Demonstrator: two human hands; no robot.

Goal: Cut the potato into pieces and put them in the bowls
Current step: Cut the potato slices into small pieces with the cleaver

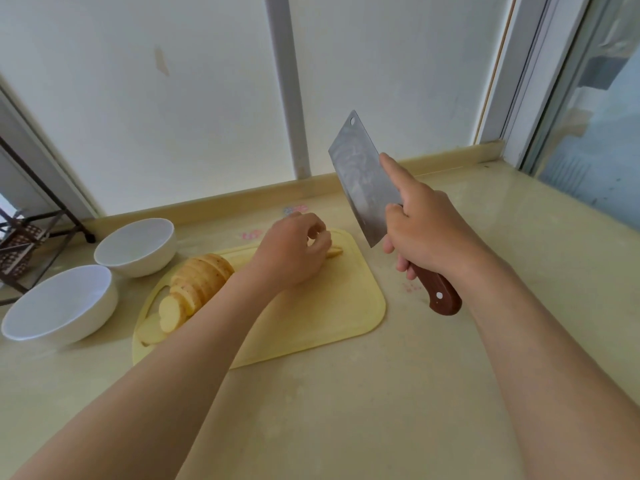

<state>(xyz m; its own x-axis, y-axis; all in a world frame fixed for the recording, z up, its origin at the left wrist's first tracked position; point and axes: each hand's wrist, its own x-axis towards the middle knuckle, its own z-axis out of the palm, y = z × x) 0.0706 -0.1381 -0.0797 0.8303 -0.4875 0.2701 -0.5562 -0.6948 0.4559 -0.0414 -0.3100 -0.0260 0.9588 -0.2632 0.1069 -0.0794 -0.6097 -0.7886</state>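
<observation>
A sliced potato [195,285] lies fanned out on the left part of a pale yellow cutting board [332,306]. My left hand [294,251] rests at the board's far edge, fingers curled over a few potato slices [335,251] that mostly hide beneath it. My right hand [422,233] grips the wooden handle of a cleaver [363,178], forefinger laid along the blade. The blade is raised off the board, pointing up and away, to the right of the left hand. Two white bowls stand left of the board, one nearer [62,303] and one farther [136,245]; both look empty.
The beige counter [346,410] runs to a wall at the back and a window frame [519,81] at the right. A dark metal rack [31,244] stands at the far left behind the bowls.
</observation>
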